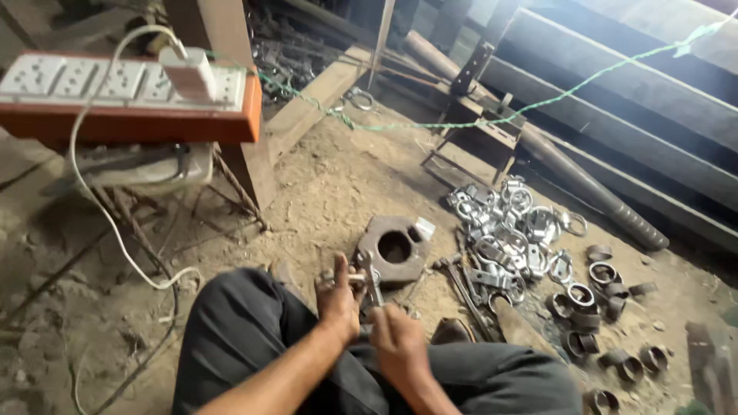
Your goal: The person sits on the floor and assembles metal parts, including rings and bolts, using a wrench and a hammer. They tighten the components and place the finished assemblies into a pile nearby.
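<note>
I sit on a dirt floor with my knees in dark trousers (254,330). My left hand (338,300) grips a small metal clamp piece (355,274) at its top. My right hand (396,342) holds the lower end of a slim metal tool (372,284) that stands up against that clamp piece. Just beyond both hands lies a thick rusty steel block with a round hole (394,247).
A heap of shiny metal ring clamps (511,230) lies to the right, with several rusty pipe rings (603,300) beyond. A hammer (461,288) rests beside the heap. An orange board with white sockets and a plugged charger (127,88) stands upper left. A long pipe (584,184) and steel beams run along the right.
</note>
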